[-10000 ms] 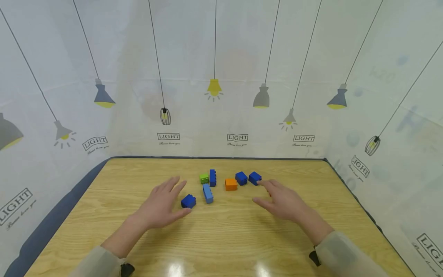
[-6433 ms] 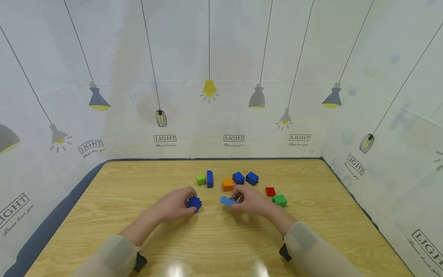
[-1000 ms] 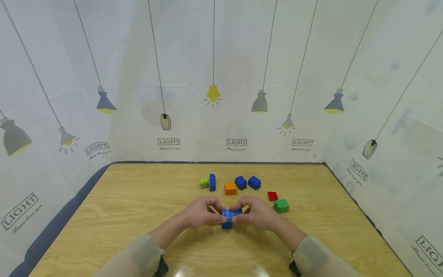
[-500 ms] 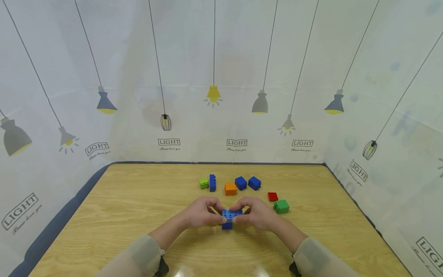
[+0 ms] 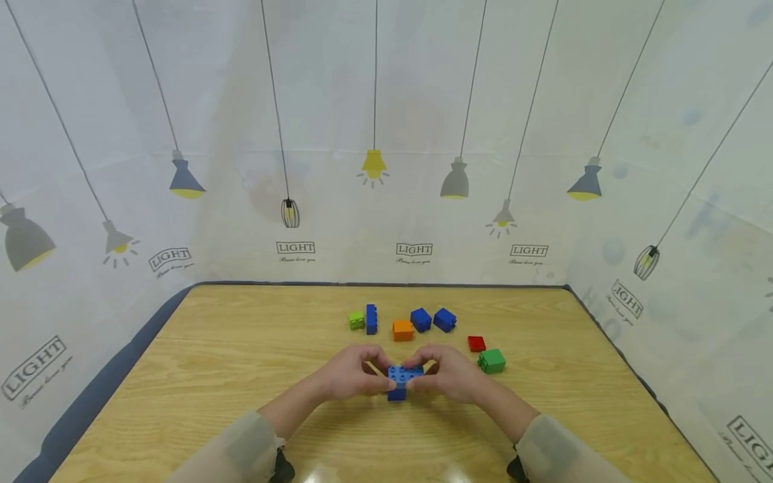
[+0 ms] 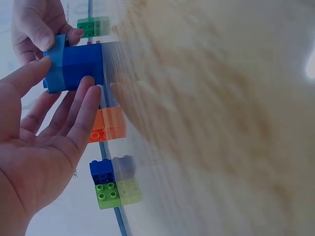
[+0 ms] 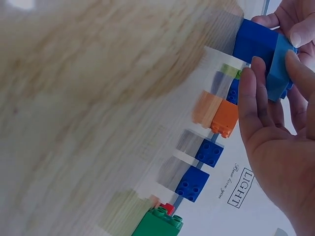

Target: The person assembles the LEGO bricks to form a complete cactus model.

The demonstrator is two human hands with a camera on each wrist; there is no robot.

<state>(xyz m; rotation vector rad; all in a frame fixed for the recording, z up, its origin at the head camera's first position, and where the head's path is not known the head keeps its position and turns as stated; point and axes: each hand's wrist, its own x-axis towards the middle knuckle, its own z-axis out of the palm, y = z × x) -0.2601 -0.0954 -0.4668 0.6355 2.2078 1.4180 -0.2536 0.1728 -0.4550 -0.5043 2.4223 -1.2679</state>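
Before me a light blue brick (image 5: 403,373) sits on top of a dark blue brick (image 5: 396,394), studs facing up. The light blue one sticks out past the dark blue one on the right. My left hand (image 5: 352,372) pinches the left end of this pair between thumb and fingers. From the other side my right hand (image 5: 449,372) pinches the light blue brick's right end. In the left wrist view the dark blue brick (image 6: 83,66) stands on the table and left fingertips touch its side. Fingers partly hide the light blue brick (image 7: 279,71) in the right wrist view.
Farther back lie a lime green brick (image 5: 356,320), a long blue brick (image 5: 371,319), an orange brick (image 5: 402,330) and two blue bricks, one left (image 5: 421,320), one right (image 5: 445,320). A red piece (image 5: 476,343) and a green brick (image 5: 492,361) lie right. Patterned cloth (image 5: 338,221) surrounds the table.
From open hands, my left hand took the dark blue brick and my right the light blue one. Both came together at centre, light blue on top. Over the last second the hands stay nearly still.
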